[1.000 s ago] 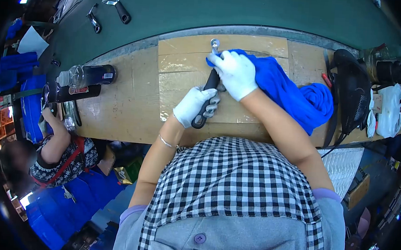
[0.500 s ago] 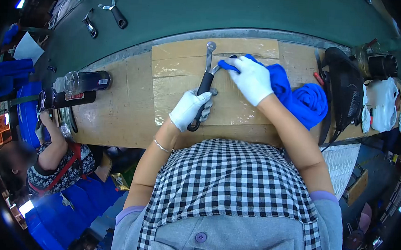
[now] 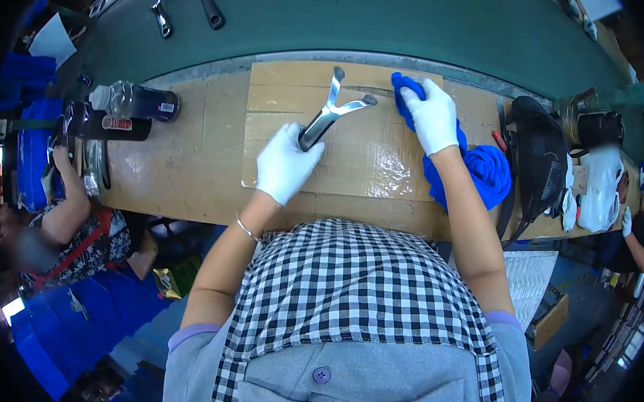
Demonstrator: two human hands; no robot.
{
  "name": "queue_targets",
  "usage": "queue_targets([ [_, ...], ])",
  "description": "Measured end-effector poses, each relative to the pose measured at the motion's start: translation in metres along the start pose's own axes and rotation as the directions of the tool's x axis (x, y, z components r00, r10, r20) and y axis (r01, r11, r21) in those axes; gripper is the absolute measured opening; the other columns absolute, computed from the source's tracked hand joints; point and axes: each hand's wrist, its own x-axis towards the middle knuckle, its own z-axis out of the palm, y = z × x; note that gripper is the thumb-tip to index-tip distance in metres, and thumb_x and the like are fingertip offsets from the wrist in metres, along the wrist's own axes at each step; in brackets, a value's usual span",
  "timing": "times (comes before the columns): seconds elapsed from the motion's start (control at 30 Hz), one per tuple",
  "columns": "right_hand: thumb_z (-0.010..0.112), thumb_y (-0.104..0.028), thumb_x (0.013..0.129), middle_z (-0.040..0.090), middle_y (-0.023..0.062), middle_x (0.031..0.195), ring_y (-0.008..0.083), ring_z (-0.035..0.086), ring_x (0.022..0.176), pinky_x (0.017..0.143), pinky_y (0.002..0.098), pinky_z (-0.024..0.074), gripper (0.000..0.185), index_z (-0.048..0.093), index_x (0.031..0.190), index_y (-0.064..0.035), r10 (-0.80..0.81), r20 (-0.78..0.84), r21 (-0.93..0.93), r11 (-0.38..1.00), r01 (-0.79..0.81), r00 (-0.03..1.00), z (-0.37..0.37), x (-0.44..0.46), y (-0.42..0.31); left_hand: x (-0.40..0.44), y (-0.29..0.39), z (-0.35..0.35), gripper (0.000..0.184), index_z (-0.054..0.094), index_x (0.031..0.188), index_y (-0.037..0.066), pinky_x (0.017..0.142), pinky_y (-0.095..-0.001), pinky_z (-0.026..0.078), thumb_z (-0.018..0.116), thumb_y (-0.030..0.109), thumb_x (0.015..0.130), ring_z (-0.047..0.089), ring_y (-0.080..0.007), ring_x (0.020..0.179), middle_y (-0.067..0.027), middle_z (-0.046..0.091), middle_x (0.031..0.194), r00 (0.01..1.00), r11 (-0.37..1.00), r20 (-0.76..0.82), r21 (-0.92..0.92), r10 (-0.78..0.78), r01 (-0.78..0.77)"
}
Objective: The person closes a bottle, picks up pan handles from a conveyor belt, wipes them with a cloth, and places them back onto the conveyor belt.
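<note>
My left hand [image 3: 286, 165], in a white glove, is closed around the black grip of a hand tool with a shiny Y-shaped metal head [image 3: 331, 110]. The tool's two prongs end in rounded tips and point away from me, above the cardboard sheet [image 3: 363, 151]. To the right, my gloved right hand [image 3: 434, 119] pinches one end of a blue cloth [image 3: 406, 106]. The cloth trails down under that hand to a bunched roll [image 3: 486, 177] on the table. Cloth and tool are apart.
Two similar tools, one Y-shaped [image 3: 213, 10] and one smaller [image 3: 162, 19], lie on the green surface [image 3: 394, 19]. Dark bottles [image 3: 138, 102] stand at left, near a co-worker's arm [image 3: 69, 183]. On the right are a black mesh bag [image 3: 538, 160] and a white plastic bag [image 3: 600, 191].
My right hand has drawn the cloth away from the tool, to the right. The tool has tilted and turned in my left hand, so both prongs now show.
</note>
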Motion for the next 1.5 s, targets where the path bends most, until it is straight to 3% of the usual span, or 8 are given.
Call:
queue_targets([
  [0.27, 0.06, -0.03, 0.093, 0.066, 0.0152, 0.084, 0.0326, 0.063, 0.077, 0.067, 0.0459, 0.0489, 0.027, 0.068, 0.098, -0.0047, -0.501, 0.119, -0.144, 0.846, 0.514, 0.857, 0.063, -0.035, -0.002, 0.0, 0.005, 0.012, 0.022, 0.056, 0.089, 0.008, 0.068, -0.043, 0.052, 0.071, 0.023, 0.082, 0.062, -0.0297, 0.081, -0.0086, 0.062, 0.083, 0.979, 0.952, -0.004, 0.233, 0.204, -0.197],
  [0.4, 0.055, -0.019, 0.097, 0.064, 0.0013, 0.078, 0.0106, 0.055, 0.059, 0.053, 0.0247, 0.0438, 0.025, 0.069, 0.109, -0.0021, 0.065, 0.555, 0.713, 0.477, -0.515, 0.829, 0.045, -0.038, -0.012, -0.003, 0.009, 0.011, 0.02, 0.055, 0.089, 0.009, 0.068, -0.0428, 0.052, 0.069, 0.023, 0.084, 0.062, -0.0286, 0.08, -0.0083, 0.062, 0.082, 0.98, 0.939, 0.035, 0.282, 0.194, -0.196],
  [0.6, 0.059, -0.024, 0.094, 0.069, 0.0089, 0.093, 0.0201, 0.065, 0.078, 0.069, 0.0329, 0.052, 0.031, 0.066, 0.113, -0.001, 0.126, 0.321, 0.886, 0.309, -0.344, 0.939, 0.043, -0.033, 0.005, -0.004, 0.006, 0.012, 0.02, 0.055, 0.089, 0.008, 0.069, -0.0423, 0.052, 0.069, 0.023, 0.084, 0.062, -0.0279, 0.081, -0.0076, 0.062, 0.083, 0.974, 0.933, 0.038, 0.28, 0.223, -0.225],
  [0.67, 0.066, -0.025, 0.089, 0.07, 0.0145, 0.094, 0.0213, 0.067, 0.083, 0.075, 0.0344, 0.0532, 0.036, 0.065, 0.113, 0.0019, -0.28, 0.054, 0.367, 0.898, 0.241, 0.959, 0.054, -0.032, 0.023, -0.001, 0.004, 0.01, 0.021, 0.055, 0.089, 0.008, 0.07, -0.0424, 0.052, 0.068, 0.024, 0.085, 0.062, -0.0283, 0.081, -0.0079, 0.063, 0.084, 0.974, 0.938, 0.051, 0.264, 0.22, -0.225],
  [0.73, 0.071, -0.024, 0.085, 0.07, 0.0189, 0.094, 0.0265, 0.07, 0.086, 0.074, 0.0341, 0.0528, 0.028, 0.065, 0.103, -0.0035, -0.137, 0.172, 0.209, 0.973, 0.1, 0.976, 0.057, -0.054, -0.006, -0.001, 0.004, 0.008, 0.021, 0.055, 0.09, 0.008, 0.07, -0.0424, 0.052, 0.068, 0.024, 0.085, 0.062, -0.0287, 0.082, -0.0081, 0.063, 0.084, 0.977, 0.948, 0.071, 0.234, 0.203, -0.214],
  [0.9, 0.068, -0.019, 0.083, 0.062, 0.0083, 0.081, 0.0284, 0.064, 0.076, 0.063, 0.0417, 0.0507, 0.013, 0.066, 0.096, -0.0162, -0.682, 0.25, -0.289, 0.624, 0.726, 0.687, 0.039, -0.029, 0.001, 0.001, 0.002, 0.001, 0.023, 0.055, 0.091, 0.007, 0.073, -0.0432, 0.051, 0.065, 0.027, 0.087, 0.061, -0.0304, 0.085, -0.0097, 0.063, 0.087, 0.964, 0.954, 0.161, 0.177, 0.213, -0.24],
  [1.17, 0.058, -0.01, 0.079, 0.058, 0.007, 0.072, 0.023, 0.06, 0.062, 0.053, 0.0378, 0.0494, 0.024, 0.063, 0.102, -0.0096, -0.731, 0.406, -0.637, 0.204, 0.743, 0.549, 0.03, -0.051, -0.046, -0.004, 0.002, 0.006, 0.021, 0.055, 0.091, 0.008, 0.075, -0.0426, 0.052, 0.066, 0.025, 0.086, 0.062, -0.0302, 0.084, -0.0095, 0.063, 0.086, 0.966, 0.948, 0.11, 0.193, 0.234, -0.252],
  [1.5, 0.062, -0.009, 0.075, 0.056, 0.0065, 0.072, 0.0255, 0.06, 0.063, 0.055, 0.0408, 0.049, 0.034, 0.063, 0.109, -0.0136, -0.789, -0.003, -0.62, 0.484, 0.618, 0.614, 0.012, -0.031, -0.041, -0.009, 0.009, 0.006, 0.019, 0.056, 0.089, 0.008, 0.074, -0.0414, 0.052, 0.067, 0.023, 0.085, 0.062, -0.029, 0.084, -0.0096, 0.063, 0.084, 0.962, 0.929, 0.056, 0.251, 0.267, -0.272],
])
